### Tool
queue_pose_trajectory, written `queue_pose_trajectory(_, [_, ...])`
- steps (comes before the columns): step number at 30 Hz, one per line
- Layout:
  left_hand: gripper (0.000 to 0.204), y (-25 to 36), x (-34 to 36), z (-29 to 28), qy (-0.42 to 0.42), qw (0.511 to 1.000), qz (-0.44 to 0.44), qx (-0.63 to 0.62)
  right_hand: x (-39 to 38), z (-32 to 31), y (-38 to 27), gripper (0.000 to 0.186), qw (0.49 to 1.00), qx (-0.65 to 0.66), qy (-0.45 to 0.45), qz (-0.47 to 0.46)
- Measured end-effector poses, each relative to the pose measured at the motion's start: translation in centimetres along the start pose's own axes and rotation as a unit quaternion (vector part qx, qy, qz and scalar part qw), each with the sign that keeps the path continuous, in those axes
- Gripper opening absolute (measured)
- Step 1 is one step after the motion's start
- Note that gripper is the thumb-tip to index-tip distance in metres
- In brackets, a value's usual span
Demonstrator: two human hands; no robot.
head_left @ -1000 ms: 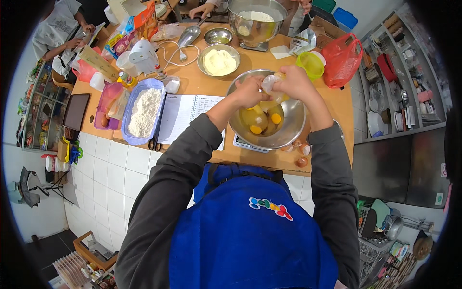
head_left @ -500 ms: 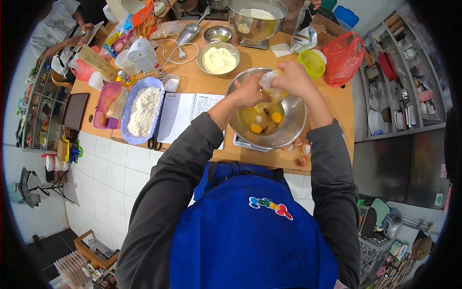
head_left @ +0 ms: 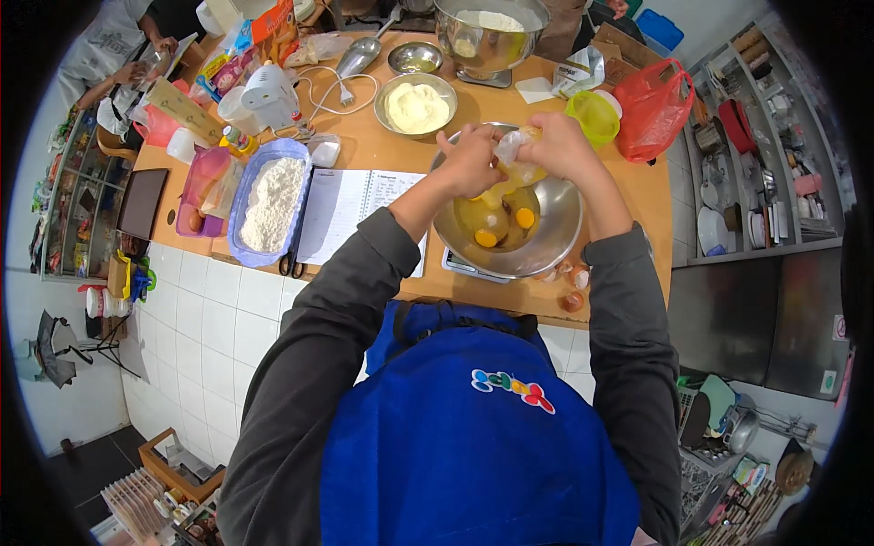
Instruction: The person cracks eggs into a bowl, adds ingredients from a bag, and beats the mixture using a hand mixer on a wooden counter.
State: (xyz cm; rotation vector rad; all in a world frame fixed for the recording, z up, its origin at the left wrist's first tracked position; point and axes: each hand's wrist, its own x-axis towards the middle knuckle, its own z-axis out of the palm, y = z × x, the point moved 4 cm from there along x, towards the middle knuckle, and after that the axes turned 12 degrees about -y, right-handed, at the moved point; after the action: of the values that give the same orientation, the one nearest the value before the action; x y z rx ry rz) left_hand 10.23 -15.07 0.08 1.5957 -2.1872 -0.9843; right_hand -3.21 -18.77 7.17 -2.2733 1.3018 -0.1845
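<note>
A clear plastic bag (head_left: 515, 148) with yellowish, egg-like liquid in it is tilted over a wide steel mixing bowl (head_left: 561, 218). My right hand (head_left: 558, 150) is closed around the bag's upper right side. On its left side, my left hand (head_left: 471, 164) has curled fingers at the plastic, apparently gripping its edge; the contact is partly hidden. Below the hands, raw egg white lies in the bowl with egg yolks (head_left: 524, 218). The bowl stands on a kitchen scale (head_left: 473, 267), which shows only at its lower left edge.
Broken eggshells (head_left: 572, 300) lie by the bowl's right side. Left of it are an open notebook (head_left: 335, 218), a blue tub of flour (head_left: 271, 205) and scissors (head_left: 291, 264). Behind stand a bowl of pale powder (head_left: 418, 108), a mixer bowl (head_left: 492, 45) and a red bag (head_left: 654, 111).
My left hand has shifted slightly left, its fingers spreading a little. The bag's lower part reaches further left over the bowl. My right hand stays nearly in place.
</note>
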Motion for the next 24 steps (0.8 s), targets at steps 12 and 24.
queue_pose_trajectory(12, [0.048, 0.6, -0.5, 0.0, 0.023, 1.000, -0.012, 0.012, -0.2, -0.6, 0.0, 0.046, 1.000, -0.011, -0.002, 0.011])
queue_pose_trajectory(24, [0.034, -0.3, -0.7, -0.4, 0.021, 0.999, -0.023, 0.006, -0.8, -0.9, -0.9, 0.047, 0.999, -0.029, 0.005, 0.014])
